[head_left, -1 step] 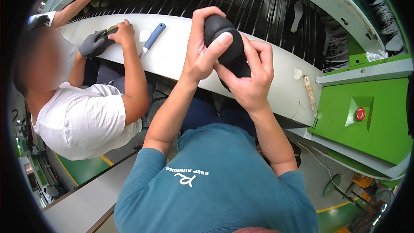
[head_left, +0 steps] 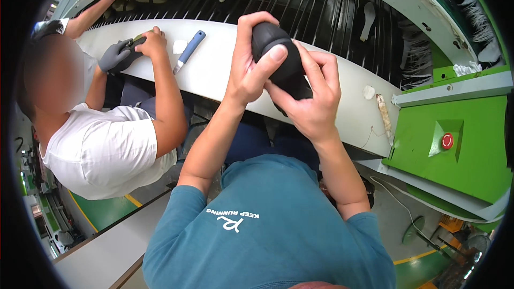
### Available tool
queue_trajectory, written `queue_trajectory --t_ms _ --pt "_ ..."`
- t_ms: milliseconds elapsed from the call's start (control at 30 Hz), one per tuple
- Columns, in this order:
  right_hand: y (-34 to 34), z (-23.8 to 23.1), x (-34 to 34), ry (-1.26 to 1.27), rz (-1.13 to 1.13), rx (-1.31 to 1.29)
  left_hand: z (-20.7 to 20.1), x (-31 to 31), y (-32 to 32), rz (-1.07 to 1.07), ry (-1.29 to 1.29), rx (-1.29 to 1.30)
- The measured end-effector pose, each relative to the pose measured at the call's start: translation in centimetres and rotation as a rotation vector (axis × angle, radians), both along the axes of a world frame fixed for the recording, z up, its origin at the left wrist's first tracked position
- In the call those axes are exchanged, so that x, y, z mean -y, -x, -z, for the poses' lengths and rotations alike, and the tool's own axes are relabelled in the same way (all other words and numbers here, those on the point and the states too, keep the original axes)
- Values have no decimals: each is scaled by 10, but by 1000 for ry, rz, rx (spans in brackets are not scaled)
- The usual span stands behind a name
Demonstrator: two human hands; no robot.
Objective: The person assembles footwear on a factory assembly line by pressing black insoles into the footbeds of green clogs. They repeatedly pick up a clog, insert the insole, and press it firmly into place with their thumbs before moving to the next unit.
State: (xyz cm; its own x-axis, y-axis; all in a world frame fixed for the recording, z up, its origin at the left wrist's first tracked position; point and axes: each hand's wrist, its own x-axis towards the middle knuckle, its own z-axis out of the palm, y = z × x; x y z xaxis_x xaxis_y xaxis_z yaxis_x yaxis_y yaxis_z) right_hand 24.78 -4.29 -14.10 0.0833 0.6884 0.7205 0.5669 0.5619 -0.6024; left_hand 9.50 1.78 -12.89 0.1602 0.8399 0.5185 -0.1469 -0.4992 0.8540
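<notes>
Above the white table edge I hold a black shoe [head_left: 270, 48] in both hands, its rounded end tilted up and away from me. My left hand [head_left: 251, 61] wraps round its left side, thumb pressed across the top and fingers curled over the far end. On the right, my right hand [head_left: 313, 88] grips the lower part between thumb and fingers. The shoe's underside and my palms hide part of it. Left of my hands, a blue-handled knife [head_left: 190, 51] lies on the white table [head_left: 214, 69], beside a small white piece [head_left: 180, 46].
Beyond the table runs a bed of metal rollers [head_left: 321, 10] carrying pale sole-shaped pieces [head_left: 368, 20]. At left a co-worker [head_left: 101, 139], one hand gloved in grey, handles a dark shoe. A wrapped stick [head_left: 384, 115] lies near the green machine panel with a red button [head_left: 447, 141].
My hands and the shoe have shifted very slightly downward in view. The grip looks the same.
</notes>
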Motion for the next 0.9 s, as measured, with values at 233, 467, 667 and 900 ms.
queue_trajectory --t_ms 233,467,667,900 --pt "-33 -41 -7 125 -381 -350 9 6 5 -32 -138 -54" --pt "-41 -38 -5 274 -676 -604 12 14 4 1 -254 -93" --pt "-39 -30 -20 359 -777 -673 18 6 7 -35 -341 -116" --pt "-32 -25 -15 431 -590 -497 34 13 3 -62 -317 50"
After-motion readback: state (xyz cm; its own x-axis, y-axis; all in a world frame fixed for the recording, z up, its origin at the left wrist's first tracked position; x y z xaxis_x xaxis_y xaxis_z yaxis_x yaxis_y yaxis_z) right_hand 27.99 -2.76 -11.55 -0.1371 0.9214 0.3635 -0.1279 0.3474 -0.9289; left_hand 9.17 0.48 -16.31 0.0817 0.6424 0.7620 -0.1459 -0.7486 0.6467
